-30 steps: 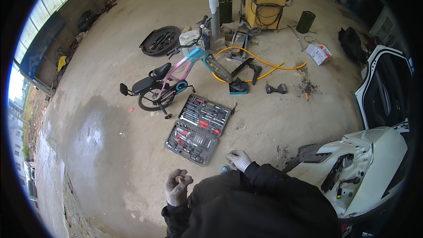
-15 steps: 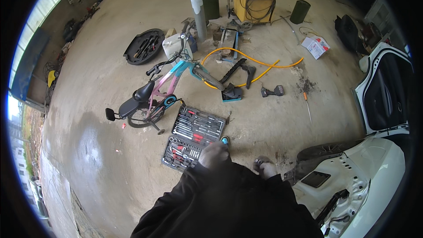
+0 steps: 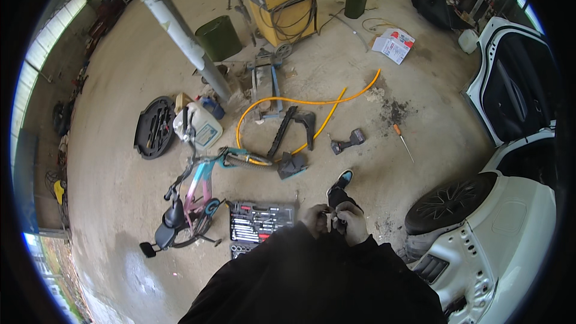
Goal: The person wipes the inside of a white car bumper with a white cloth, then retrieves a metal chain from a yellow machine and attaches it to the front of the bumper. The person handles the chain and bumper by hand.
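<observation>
My left hand [image 3: 314, 219] and my right hand [image 3: 353, 223], both seemingly in pale grey gloves, are close together in front of my body. The fingers of both are bent inward around a small piece, part metallic and part dark, too small to name. Just left of my left hand, the open tool case [image 3: 294, 211] lies on the floor, with rows of wrenches [image 3: 242, 228] and sockets in it. My dark sleeves hide its near part. A shoe [image 3: 342, 181] shows just beyond my hands.
Left of the case stands a pink and blue child's bicycle [image 3: 198, 189]. Ahead lie an orange hose [image 3: 288, 101], a cordless power tool [image 3: 348, 142] and a screwdriver [image 3: 403, 140]. A white car's wheel [image 3: 450, 204] and open door [image 3: 516, 84] are at right. A post [image 3: 180, 36] rises far left.
The view has swung, so the bicycle and case sit lower. My left hand has left the tool case and come together with my right hand. A foot now shows ahead.
</observation>
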Available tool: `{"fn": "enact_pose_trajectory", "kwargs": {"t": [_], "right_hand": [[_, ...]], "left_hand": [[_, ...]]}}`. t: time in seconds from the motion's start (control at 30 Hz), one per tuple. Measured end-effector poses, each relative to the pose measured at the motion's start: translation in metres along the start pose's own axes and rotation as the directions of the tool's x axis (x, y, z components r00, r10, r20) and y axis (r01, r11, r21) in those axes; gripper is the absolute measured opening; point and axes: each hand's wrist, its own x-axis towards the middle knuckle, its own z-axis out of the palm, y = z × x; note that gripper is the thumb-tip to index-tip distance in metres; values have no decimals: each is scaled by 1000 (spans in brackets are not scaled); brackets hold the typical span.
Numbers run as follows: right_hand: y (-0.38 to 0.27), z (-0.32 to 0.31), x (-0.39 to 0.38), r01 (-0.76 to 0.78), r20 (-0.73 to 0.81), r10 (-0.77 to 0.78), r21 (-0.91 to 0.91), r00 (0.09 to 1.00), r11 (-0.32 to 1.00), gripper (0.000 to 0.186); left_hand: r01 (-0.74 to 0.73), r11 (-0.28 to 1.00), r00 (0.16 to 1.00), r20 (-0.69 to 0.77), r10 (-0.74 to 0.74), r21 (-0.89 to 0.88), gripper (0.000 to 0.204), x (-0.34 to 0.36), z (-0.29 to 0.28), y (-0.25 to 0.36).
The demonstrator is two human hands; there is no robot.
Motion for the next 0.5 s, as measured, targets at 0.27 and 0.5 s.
{"fn": "enact_pose_trajectory", "kwargs": {"t": [0.27,0.5], "right_hand": [[-128,9,141,530,-56,-569,-301,820,793,13],[-279,12,239,816,288,-915,-574,284,73,12]], "left_hand": [[-444,889,888,187,419,116,18,169,79,65],[-384,841,920,-76,385,-382,14,272,169,225]]}}
